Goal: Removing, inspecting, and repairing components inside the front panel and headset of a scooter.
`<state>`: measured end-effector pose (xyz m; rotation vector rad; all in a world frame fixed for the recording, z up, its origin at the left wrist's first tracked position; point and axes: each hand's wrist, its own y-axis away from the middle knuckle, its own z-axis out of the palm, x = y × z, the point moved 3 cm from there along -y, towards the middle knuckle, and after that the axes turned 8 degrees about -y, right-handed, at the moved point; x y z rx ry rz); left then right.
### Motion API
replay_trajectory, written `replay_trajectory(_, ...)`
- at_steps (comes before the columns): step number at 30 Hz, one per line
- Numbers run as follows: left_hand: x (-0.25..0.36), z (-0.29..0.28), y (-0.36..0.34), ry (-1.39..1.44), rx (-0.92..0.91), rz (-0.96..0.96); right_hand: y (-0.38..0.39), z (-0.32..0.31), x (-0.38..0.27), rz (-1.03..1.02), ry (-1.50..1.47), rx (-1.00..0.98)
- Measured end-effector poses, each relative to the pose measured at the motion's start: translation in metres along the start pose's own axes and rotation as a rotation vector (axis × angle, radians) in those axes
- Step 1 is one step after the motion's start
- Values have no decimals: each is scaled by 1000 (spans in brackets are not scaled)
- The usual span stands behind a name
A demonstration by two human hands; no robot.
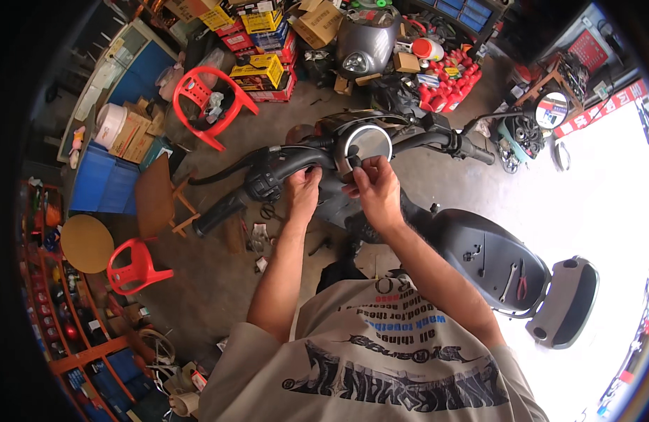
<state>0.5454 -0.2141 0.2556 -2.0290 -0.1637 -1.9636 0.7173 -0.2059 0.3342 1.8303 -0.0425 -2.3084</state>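
A dark scooter stands in front of me, its black handlebar [282, 165] running from lower left to upper right. At the bar's middle sits a round display [367, 143] with a pale ring. My left hand [303, 191] grips the bar cover just left of the display, fingers curled on it. My right hand [373, 187] pinches a small dark part at the display's lower edge. The left grip [219, 213] and right grip [476, 150] stick out free on either side.
The black seat [490, 257] carries a wrench and red-handled pliers [521, 280]. Red plastic chairs [206, 102] [131, 266], a wooden stool [159, 199], cardboard boxes and red bottles crowd the concrete floor. Shelves line the left. A grey scooter panel [365, 42] leans at the back.
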Motion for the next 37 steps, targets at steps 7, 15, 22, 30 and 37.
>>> replay_trajectory(7, 4, 3, 7, 84, -32, -61, -16, 31, -10, -124, 253, -9)
replay_trajectory(15, -33, -2, 20, -563, 57, 313, -12, 43, -16, -140, 323, 33)
replay_trajectory(22, -30, 1, 20, -545, -166, 251, -21, 52, -16, -110, 610, 37)
replay_trajectory(30, -20, 10, 48, -2357, -265, 1270, -27, 63, -17, -165, 891, 12)
replay_trajectory(37, -66, 11, 69, -2160, 212, 1064, -32, 66, -17, -261, 1065, -148)
